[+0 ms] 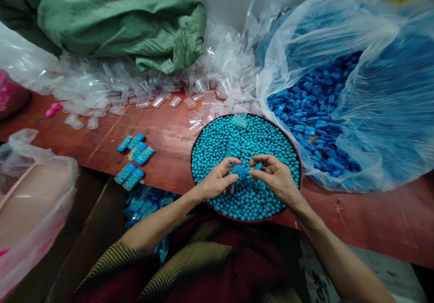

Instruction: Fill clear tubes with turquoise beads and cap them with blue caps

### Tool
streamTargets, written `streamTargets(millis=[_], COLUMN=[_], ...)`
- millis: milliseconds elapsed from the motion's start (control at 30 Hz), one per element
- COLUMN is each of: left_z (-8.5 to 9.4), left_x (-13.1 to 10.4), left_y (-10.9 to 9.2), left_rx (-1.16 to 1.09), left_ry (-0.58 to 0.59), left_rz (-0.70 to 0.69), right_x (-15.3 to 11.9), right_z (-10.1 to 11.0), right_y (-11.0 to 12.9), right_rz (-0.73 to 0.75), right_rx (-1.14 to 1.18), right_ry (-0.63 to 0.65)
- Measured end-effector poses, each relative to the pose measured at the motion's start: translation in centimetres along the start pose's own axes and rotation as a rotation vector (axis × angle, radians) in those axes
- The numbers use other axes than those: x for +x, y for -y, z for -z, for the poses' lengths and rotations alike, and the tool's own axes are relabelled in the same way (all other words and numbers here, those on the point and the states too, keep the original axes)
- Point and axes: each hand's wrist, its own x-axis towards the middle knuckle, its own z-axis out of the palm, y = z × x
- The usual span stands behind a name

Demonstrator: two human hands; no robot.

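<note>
My two hands meet above a round tray (300,176) filled with small turquoise balls (217,144). Between the thumb and fingers of my left hand (220,176) is a small blue plastic piece (240,172), partly see-through; blur hides its exact shape. A blue plastic cap (258,166) is pinched in my right hand (276,178), close beside that piece. Whether the two pieces touch, I cannot tell. On the table to the left lie several capped containers (125,173) with turquoise balls inside.
Clear empty tubes (217,81) are heaped along the back, under a green sack (129,22). At right, a plastic bag (379,113) spills blue caps (312,108) onto the red table (162,135). More filled containers (145,205) sit below the table edge; a plastic-lined box (37,194) stands left.
</note>
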Motion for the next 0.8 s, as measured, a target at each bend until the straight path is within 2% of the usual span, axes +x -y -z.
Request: streamTargets(millis=[67,100,167,300,367,433,567,800], left_z=[-0.4,-0.6,-1.1,-1.4,-1.4,-1.3,-1.5,-3.0], left_x=[-0.1,-0.1,-0.2,-0.1,-0.1,-0.1,-0.3,-0.3], left_y=[-0.1,-0.2,-0.3,-0.4,-0.4,-0.5,-0.9,-2.1], left_rx=[0.026,0.042,0.068,0.114,0.146,0.151,0.092,0.024], left_ry=[-0.029,-0.059,-0.124,-0.22,-0.239,-0.226,-0.226,-0.314], left_rz=[-0.028,-0.042,-0.065,-0.183,-0.273,-0.317,-0.242,-0.119], right_x=[0.3,0.3,0.0,-1.1,-1.5,-1.6,-1.6,-1.7], right_z=[-0.4,-0.7,-1.4,-2.8,-3.3,-3.8,-4.6,-5.2], right_y=[0.1,0.2,0.3,0.1,-0.2,-0.5,-0.7,-1.1], right_rz=[-0.063,-0.046,0.064,0.366,0.449,0.481,0.527,0.626], right_rx=[0.045,0.012,-0.155,-0.601,-0.756,-0.852,-0.874,-0.889], right_ry=[-0.073,-0.107,-0.119,0.033,0.066,0.034,-0.073,-0.171])
